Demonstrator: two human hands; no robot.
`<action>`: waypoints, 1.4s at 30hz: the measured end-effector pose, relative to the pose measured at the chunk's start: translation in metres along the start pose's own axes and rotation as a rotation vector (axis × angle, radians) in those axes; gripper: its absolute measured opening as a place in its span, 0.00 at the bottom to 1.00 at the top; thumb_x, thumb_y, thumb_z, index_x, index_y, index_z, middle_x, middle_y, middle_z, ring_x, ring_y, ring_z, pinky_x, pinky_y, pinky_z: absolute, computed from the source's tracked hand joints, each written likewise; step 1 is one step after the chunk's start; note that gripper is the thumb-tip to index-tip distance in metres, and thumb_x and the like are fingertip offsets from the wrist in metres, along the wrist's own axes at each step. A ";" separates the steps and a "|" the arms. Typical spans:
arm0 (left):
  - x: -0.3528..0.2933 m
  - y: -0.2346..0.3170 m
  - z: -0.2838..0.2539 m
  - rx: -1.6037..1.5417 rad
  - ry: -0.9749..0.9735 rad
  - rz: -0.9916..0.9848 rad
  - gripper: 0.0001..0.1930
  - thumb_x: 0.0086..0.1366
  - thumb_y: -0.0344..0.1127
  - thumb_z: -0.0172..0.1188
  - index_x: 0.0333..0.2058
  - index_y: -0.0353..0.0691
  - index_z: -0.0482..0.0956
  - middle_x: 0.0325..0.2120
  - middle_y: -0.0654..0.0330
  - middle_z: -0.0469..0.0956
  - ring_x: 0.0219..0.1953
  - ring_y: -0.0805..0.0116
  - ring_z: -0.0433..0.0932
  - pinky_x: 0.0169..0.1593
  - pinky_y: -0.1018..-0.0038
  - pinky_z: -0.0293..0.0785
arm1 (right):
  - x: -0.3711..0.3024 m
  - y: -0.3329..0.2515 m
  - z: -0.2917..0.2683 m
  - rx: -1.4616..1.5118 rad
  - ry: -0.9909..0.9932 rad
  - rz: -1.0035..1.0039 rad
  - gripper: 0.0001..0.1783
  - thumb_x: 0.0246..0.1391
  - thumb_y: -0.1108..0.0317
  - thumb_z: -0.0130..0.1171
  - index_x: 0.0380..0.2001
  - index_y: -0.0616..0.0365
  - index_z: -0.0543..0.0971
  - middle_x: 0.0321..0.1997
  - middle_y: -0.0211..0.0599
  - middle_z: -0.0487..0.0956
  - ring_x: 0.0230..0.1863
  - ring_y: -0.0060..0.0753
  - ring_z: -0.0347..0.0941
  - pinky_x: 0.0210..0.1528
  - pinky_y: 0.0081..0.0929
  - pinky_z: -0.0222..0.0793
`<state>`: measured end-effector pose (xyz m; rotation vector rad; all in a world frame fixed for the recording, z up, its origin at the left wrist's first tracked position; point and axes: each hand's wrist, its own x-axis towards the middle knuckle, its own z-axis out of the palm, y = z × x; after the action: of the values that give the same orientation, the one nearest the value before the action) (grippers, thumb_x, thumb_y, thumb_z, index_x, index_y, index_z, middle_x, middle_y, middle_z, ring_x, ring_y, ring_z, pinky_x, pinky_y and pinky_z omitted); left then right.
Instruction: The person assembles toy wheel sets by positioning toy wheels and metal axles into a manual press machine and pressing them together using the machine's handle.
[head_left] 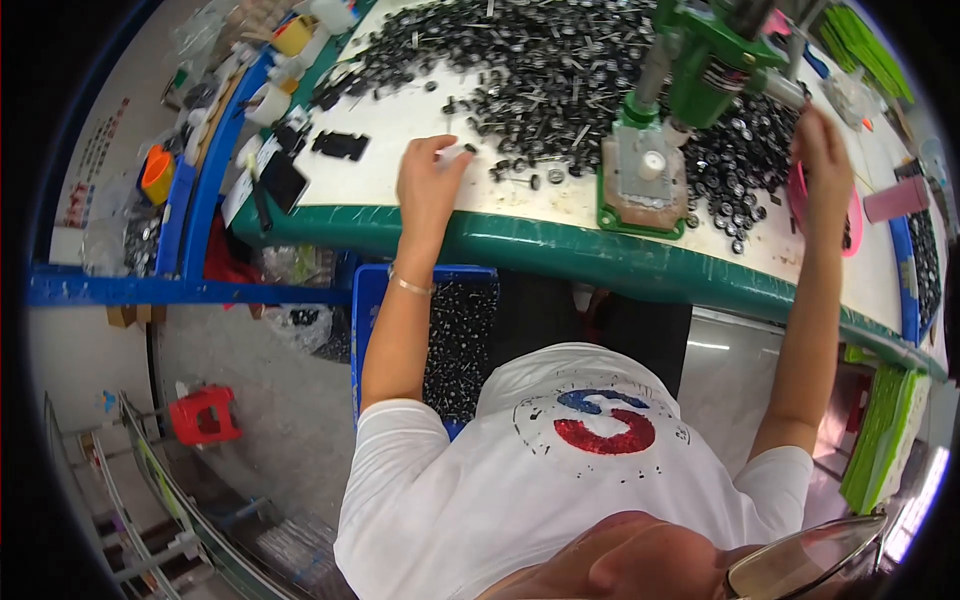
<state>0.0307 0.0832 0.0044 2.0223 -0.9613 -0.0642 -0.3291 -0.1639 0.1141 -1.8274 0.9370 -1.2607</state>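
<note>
**Two hands out, one small part pinched**

While my left hand (pixel 432 178) rests on the white surface (pixel 400 120), its fingers are closed on a small pale part (pixel 458 152) at the near edge of the black heap of parts (pixel 520 60). My right hand (pixel 822 150) is far off to the right, fingers curled on the rim of a pink bowl (pixel 800 205), so my hands are well apart. Between them stands the green press (pixel 700 60) on its base plate (pixel 642 180), with a white stub in the middle.

Loose parts lie right up to the green edge (pixel 560 250), and I judge that a careless sweep of either wrist could push some over into the blue bin (pixel 372 300) below or onto the floor. The piece in my left fingers is tiny; a loose pinch could drop it back into the heap, where I would lose it. Tugging the bowl by its rim could tip it and spill whatever it holds.
</note>
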 end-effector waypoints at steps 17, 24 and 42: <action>-0.033 0.036 0.057 0.015 -0.113 0.445 0.11 0.55 0.31 0.68 0.38 0.38 0.83 0.35 0.58 0.78 0.34 0.60 0.76 0.40 0.69 0.73 | -0.122 0.077 0.006 -0.491 -0.224 -0.188 0.12 0.52 0.71 0.63 0.42 0.58 0.78 0.41 0.39 0.75 0.39 0.42 0.75 0.39 0.30 0.72; -0.033 0.052 0.048 -0.698 -0.165 -0.029 0.12 0.62 0.28 0.64 0.44 0.34 0.80 0.35 0.61 0.81 0.35 0.76 0.78 0.40 0.80 0.73 | -0.126 0.075 -0.003 -0.298 -0.146 -0.152 0.10 0.54 0.77 0.62 0.41 0.61 0.79 0.40 0.38 0.78 0.40 0.30 0.77 0.44 0.23 0.73; -0.043 0.075 0.063 -1.013 -0.280 -0.266 0.09 0.63 0.28 0.63 0.41 0.33 0.83 0.35 0.56 0.84 0.32 0.76 0.80 0.35 0.80 0.71 | -0.084 0.023 0.102 -0.081 -0.267 -0.290 0.12 0.52 0.72 0.64 0.41 0.58 0.82 0.45 0.38 0.80 0.47 0.38 0.77 0.48 0.29 0.73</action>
<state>-0.0690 0.0441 0.0077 1.1795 -0.6067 -0.8247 -0.2580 -0.0867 0.0304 -2.1911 0.5991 -1.1193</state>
